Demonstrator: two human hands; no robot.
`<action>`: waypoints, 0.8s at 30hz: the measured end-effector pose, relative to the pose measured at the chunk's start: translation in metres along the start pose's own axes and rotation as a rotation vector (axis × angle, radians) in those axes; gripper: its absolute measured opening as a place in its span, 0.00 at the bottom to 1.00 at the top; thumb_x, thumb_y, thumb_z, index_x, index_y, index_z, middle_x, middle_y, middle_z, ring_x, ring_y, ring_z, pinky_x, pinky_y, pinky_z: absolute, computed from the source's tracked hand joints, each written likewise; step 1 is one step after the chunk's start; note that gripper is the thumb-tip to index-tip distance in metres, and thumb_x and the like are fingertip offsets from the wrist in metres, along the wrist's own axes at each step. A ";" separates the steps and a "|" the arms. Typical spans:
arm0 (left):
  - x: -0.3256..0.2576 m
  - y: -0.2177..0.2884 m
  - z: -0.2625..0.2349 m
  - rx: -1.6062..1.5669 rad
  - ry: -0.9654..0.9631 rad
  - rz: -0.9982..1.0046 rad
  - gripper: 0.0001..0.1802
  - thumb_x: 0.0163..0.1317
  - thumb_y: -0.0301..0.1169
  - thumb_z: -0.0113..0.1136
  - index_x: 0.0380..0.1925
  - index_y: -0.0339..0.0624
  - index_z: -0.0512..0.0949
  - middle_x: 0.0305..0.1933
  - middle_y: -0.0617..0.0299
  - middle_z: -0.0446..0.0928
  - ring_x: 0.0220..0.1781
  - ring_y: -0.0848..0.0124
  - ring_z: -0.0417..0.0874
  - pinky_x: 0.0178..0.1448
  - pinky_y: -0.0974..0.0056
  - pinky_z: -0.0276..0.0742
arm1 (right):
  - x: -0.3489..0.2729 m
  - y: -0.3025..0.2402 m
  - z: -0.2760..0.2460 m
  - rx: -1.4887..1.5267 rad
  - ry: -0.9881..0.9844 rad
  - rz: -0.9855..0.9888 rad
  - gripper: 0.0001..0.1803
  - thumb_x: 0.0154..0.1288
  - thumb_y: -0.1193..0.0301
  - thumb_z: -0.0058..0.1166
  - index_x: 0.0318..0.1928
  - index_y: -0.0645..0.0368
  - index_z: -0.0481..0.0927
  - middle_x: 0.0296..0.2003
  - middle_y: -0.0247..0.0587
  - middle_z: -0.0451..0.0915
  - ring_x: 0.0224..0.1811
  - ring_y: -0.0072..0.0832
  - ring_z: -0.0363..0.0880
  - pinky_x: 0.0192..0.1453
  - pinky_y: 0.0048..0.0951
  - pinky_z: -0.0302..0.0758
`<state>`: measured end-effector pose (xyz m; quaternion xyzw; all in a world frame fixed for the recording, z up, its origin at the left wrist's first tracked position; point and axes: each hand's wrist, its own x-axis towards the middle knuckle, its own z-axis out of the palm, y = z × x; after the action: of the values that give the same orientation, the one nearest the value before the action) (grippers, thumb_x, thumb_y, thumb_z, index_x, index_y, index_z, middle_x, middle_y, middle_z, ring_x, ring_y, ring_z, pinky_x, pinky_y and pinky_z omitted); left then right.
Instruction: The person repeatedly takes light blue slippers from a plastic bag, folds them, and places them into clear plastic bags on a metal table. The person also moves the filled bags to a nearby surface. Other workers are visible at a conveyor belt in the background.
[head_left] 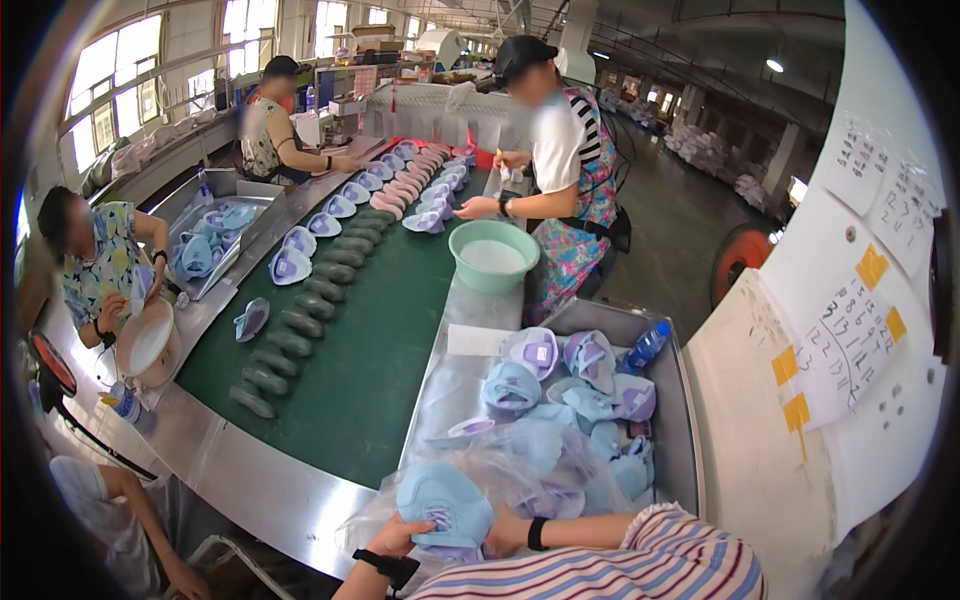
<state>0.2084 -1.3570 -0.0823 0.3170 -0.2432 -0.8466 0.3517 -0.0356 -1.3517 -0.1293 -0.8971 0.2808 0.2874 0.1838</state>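
Observation:
A light blue shoe upper (445, 500) with lilac laces is held up at the bottom centre, over a clear plastic bag. My left hand (397, 536) is closed around its left lower edge, thumb near the laces. Against its right side, my right hand (507, 531) grips the edge, with the fingertips partly hidden behind it. Just beyond, a metal tray (692, 440) holds a pile of blue and lilac shoe uppers (585, 400), partly covered by the plastic bag (540, 450).
Along the green conveyor belt (370, 360) run rows of dark shoe lasts (290, 343), pink pieces and shoe uppers. A green basin (493, 258) stands at its right edge near a standing co-worker (560, 170). A blue bottle (648, 345) lies in the tray. Papers hang on the right-hand board (840, 340).

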 end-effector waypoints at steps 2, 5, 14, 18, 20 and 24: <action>0.014 -0.029 -0.026 -0.077 0.033 0.014 0.30 0.54 0.24 0.60 0.59 0.39 0.65 0.57 0.54 0.72 0.58 0.59 0.74 0.63 0.53 0.69 | 0.027 0.010 0.036 -0.089 0.182 -0.060 0.28 0.55 0.61 0.53 0.59 0.46 0.71 0.56 0.43 0.72 0.62 0.40 0.66 0.55 0.52 0.66; 0.030 -0.059 -0.057 -0.312 0.193 0.104 0.29 0.57 0.26 0.57 0.60 0.41 0.64 0.58 0.55 0.72 0.60 0.57 0.72 0.65 0.51 0.68 | 0.016 0.003 0.017 0.036 0.297 -0.148 0.26 0.52 0.67 0.53 0.56 0.47 0.73 0.52 0.41 0.73 0.58 0.39 0.69 0.50 0.45 0.70; 0.000 -0.057 -0.067 -0.338 0.298 0.259 0.26 0.59 0.24 0.53 0.60 0.38 0.65 0.58 0.54 0.72 0.60 0.59 0.72 0.67 0.54 0.66 | -0.051 0.020 -0.035 0.187 0.989 -0.048 0.24 0.48 0.74 0.53 0.51 0.54 0.72 0.44 0.45 0.75 0.48 0.44 0.74 0.51 0.43 0.68; -0.030 -0.067 -0.063 -0.387 0.384 0.318 0.27 0.60 0.30 0.53 0.61 0.40 0.63 0.58 0.52 0.71 0.62 0.55 0.71 0.67 0.49 0.66 | -0.102 0.034 -0.059 0.628 0.772 0.480 0.27 0.65 0.61 0.47 0.61 0.59 0.64 0.51 0.56 0.76 0.56 0.49 0.72 0.55 0.44 0.69; -0.039 -0.064 -0.056 -0.414 0.401 0.317 0.28 0.60 0.32 0.54 0.61 0.42 0.64 0.59 0.53 0.71 0.61 0.56 0.72 0.66 0.49 0.66 | -0.111 0.059 -0.050 1.334 0.820 0.596 0.31 0.69 0.55 0.43 0.62 0.67 0.62 0.51 0.57 0.76 0.54 0.45 0.75 0.56 0.38 0.70; -0.055 -0.041 -0.019 -0.399 0.445 0.407 0.24 0.62 0.29 0.51 0.60 0.40 0.65 0.57 0.55 0.72 0.58 0.59 0.74 0.63 0.53 0.70 | -0.129 0.062 -0.066 1.686 1.000 0.542 0.32 0.63 0.61 0.48 0.62 0.69 0.62 0.54 0.46 0.72 0.54 0.34 0.71 0.59 0.32 0.66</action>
<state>0.2344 -1.2932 -0.1009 0.3636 -0.0491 -0.7004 0.6123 -0.1330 -1.3807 -0.0089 -0.3989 0.6304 -0.3804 0.5466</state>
